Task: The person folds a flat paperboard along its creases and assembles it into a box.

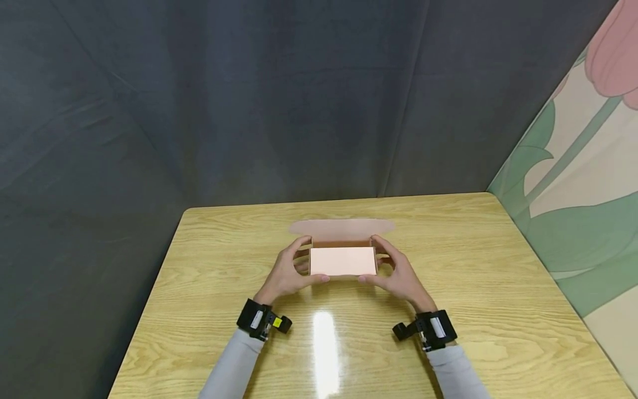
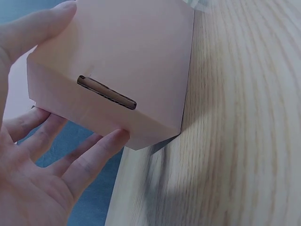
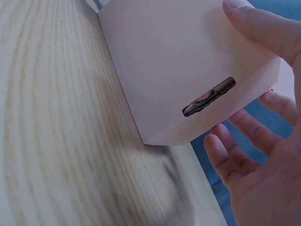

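A small pale pink cardboard box (image 1: 343, 261) sits between both hands over the wooden table, its lid (image 1: 341, 226) raised at the far side. My left hand (image 1: 289, 274) holds the left end, thumb on the near face and fingers along the end wall. On the opposite end, my right hand (image 1: 401, 277) grips the same way. The left wrist view has a narrow slot (image 2: 107, 93) at the box's edge, showing brown corrugated board. A similar slot (image 3: 209, 97) appears in the right wrist view. The inside of the box is mostly hidden behind its near wall.
Light wood grain covers the table (image 1: 209, 310), with a bright reflection (image 1: 325, 349) in front of the box. A dark curtain (image 1: 299, 100) hangs behind the table and along its left. At the right stands a floral-patterned panel (image 1: 598, 221).
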Available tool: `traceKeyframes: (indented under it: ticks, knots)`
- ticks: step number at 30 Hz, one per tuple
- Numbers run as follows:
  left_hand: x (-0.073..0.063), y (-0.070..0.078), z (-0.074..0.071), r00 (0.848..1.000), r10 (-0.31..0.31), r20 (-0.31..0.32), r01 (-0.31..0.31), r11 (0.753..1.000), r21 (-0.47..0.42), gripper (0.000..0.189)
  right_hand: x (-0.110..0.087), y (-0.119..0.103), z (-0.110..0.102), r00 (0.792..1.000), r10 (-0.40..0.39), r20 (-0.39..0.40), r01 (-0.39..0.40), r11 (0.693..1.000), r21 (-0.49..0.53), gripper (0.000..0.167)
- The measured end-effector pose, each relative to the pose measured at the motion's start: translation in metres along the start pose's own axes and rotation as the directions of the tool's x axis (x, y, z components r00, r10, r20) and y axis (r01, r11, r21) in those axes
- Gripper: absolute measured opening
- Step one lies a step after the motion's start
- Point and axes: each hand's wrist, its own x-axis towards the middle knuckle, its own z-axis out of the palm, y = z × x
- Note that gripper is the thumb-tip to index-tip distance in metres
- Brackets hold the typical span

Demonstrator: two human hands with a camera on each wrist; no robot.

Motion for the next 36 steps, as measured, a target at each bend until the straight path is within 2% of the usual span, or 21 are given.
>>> traceKeyframes:
  ticks: [5, 12, 14, 19, 22, 36]
  knots:
    - [0.000, -0.002, 0.001, 1.000, 0.020, -0.008, -0.020, 1.000, -0.001, 0.083, 0.000, -0.001, 0.001, 1.000, 0.016, -0.023, -0.015, 1.000, 0.026, 0.085]
    - [0.000, -0.006, 0.003, 0.999, 0.040, -0.034, -0.040, 0.999, -0.022, 0.081, -0.002, 0.026, 0.005, 0.999, 0.010, -0.054, -0.011, 1.000, -0.007, 0.086]
    - [0.000, -0.012, 0.004, 0.998, 0.038, -0.046, -0.040, 0.999, -0.035, 0.081, -0.002, 0.031, 0.006, 0.998, 0.009, -0.055, -0.010, 1.000, -0.006, 0.085]
    - [-0.002, -0.018, 0.007, 0.997, 0.037, -0.064, -0.039, 0.999, -0.036, 0.080, -0.004, 0.016, 0.007, 0.998, 0.041, -0.049, -0.039, 0.998, 0.047, 0.083]
    - [-0.002, -0.011, 0.007, 0.997, 0.040, -0.065, -0.042, 0.999, -0.031, 0.077, -0.003, 0.005, 0.006, 0.996, 0.066, -0.056, -0.063, 0.997, 0.053, 0.081]
    - [-0.001, -0.013, 0.008, 0.993, 0.047, -0.108, -0.050, 0.999, -0.020, 0.074, -0.001, 0.006, 0.008, 0.992, 0.089, -0.095, -0.079, 0.992, 0.098, 0.075]
